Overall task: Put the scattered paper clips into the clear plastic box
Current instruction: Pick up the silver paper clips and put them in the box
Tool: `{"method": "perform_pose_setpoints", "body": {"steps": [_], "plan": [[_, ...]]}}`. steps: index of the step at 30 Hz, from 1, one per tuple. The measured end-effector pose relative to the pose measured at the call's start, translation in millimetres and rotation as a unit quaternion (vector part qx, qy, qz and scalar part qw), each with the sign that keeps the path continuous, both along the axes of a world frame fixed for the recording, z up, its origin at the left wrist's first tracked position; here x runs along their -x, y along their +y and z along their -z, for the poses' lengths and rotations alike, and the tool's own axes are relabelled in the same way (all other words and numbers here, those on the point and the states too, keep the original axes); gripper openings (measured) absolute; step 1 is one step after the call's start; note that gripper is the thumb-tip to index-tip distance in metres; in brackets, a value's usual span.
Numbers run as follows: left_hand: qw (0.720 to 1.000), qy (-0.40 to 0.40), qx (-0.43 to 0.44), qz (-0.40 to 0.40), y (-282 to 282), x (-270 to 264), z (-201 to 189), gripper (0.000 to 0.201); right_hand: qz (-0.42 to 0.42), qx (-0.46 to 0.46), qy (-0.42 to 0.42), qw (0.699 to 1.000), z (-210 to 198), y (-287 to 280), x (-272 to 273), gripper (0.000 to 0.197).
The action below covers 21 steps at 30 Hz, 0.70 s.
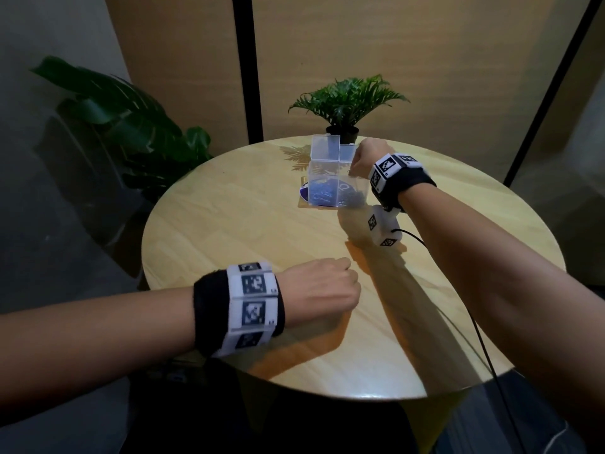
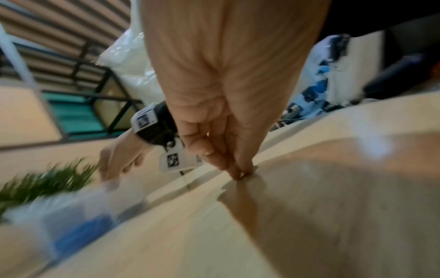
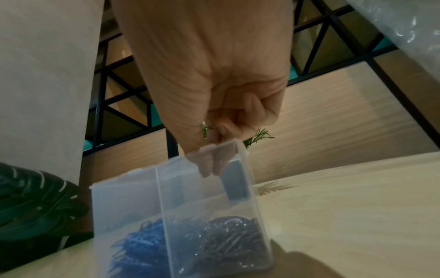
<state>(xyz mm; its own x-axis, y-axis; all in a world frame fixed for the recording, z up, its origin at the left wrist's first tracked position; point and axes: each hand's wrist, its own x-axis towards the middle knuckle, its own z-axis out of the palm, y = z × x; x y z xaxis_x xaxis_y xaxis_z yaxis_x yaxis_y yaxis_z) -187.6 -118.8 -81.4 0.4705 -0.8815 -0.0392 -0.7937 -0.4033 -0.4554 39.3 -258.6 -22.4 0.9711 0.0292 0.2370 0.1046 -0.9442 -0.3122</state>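
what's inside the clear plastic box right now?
The clear plastic box has two compartments: blue paper clips in one, dark paper clips in the other. Right hand fingers dip behind the rim. Clip counts unreadable.

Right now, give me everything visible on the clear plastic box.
The clear plastic box is see-through plastic, upright on the round wooden table, in front of the small potted plant. Its hinged lid stands open. A divider splits it in two: blue paper clips in one compartment, darker clips in the other. The right hand is over its rim, fingers dipping inside.
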Motion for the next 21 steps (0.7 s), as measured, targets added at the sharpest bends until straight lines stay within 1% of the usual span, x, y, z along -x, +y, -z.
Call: {"method": "perform_pose_setpoints", "body": {"steps": [1,2,3,4,6,9,11,15,18,20,21], "plan": [[0.997,0.065,0.021,-0.025,1.0,-7.1,-2.7,0.015,0.0,0.0,0.002,1.0,0.5,0.1,0.1,0.021],[0.989,0.134,0.05,-0.048,3.4,-14.0,-5.4,0.013,0.0,-0.001,0.003,1.0,1.2,-0.4,0.1,0.021],[0.977,0.187,0.084,-0.063,6.4,-18.9,-6.2,0.011,-0.001,-0.004,0.002,1.0,1.6,-0.6,0.2,0.021],[0.967,0.217,0.112,-0.067,9.8,-22.6,-5.2,0.009,-0.002,-0.006,0.001,1.0,1.6,-1.0,0.3,0.02],[0.962,0.235,0.128,-0.063,14.7,-26.2,-0.1,0.008,-0.005,-0.009,0.004,1.0,1.9,-2.1,0.1,0.019],[0.962,0.235,0.126,-0.053,16.3,-25.6,7.3,0.007,-0.006,-0.009,0.005,1.0,2.6,-4.6,-0.3,0.019],[0.958,0.251,0.128,-0.053,17.2,-27.2,8.8,0.005,-0.014,-0.008,0.006,1.0,3.1,-6.2,-1.3,0.018],[0.936,0.316,0.134,-0.085,19.1,-32.2,3.4,0.007,-0.036,0.002,0.013,0.999,2.7,-10.1,-2.1,0.016],[0.927,0.337,0.136,-0.095,19.3,-33.5,0.8,0.008,-0.043,-0.007,0.009,0.999,1.4,-16.0,-3.3,0.019],[0.917,0.351,0.154,-0.108,19.7,-34.1,-0.3,0.009,-0.046,-0.011,-0.005,0.999,0.5,-21.2,-2.1,0.019],[0.908,0.363,0.176,-0.117,20.4,-34.5,-1.2,0.009,-0.047,-0.016,-0.016,0.999,0.0,-24.0,-1.0,0.019]]}}
